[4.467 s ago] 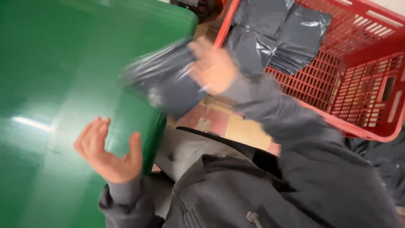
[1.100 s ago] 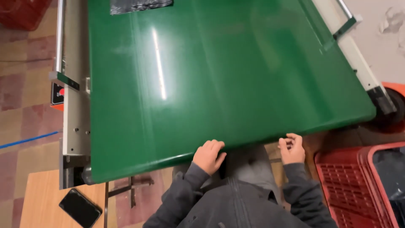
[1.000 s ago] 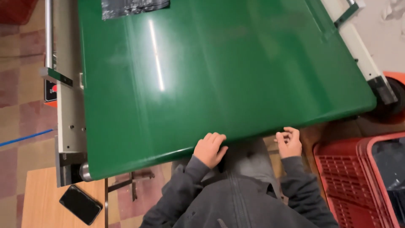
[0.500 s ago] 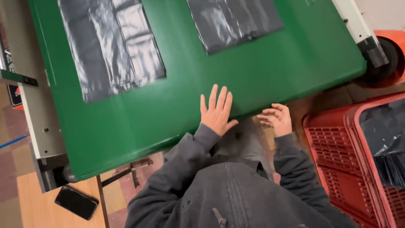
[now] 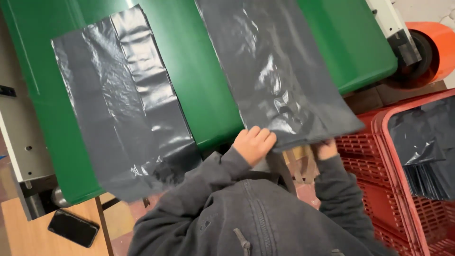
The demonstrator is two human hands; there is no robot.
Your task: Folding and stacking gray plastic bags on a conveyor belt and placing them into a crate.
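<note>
Two flat dark grey plastic bags lie on the green conveyor belt, and everything here is placed against that belt. The right-hand bag overhangs the belt's near edge, and both hands meet it there. The left hand sits at the belt's near edge with its fingers curled over the bag's bottom hem, pinching the film. The right hand is just off the belt's near right corner, tucked under the overhanging corner of the same bag; only its knuckles show, so whether it grips the film or merely props it I cannot tell. The other bag lies toward the belt's left side, its lower end drooping past the near edge, touched by neither hand. To do this pickup well, I judge the hem should be held at both corners with even tension, so the thin, glossy film comes off the belt flat instead of bunching or sliding; a grip near the middle alone would probably let the far end fold. The film looks slippery and wrinkled, so a firm pinch suits it better than an open palm. A red plastic crate holding more dark bags stands right of the belt's near corner, and a black phone lies on the wooden surface below the belt's left end.
</note>
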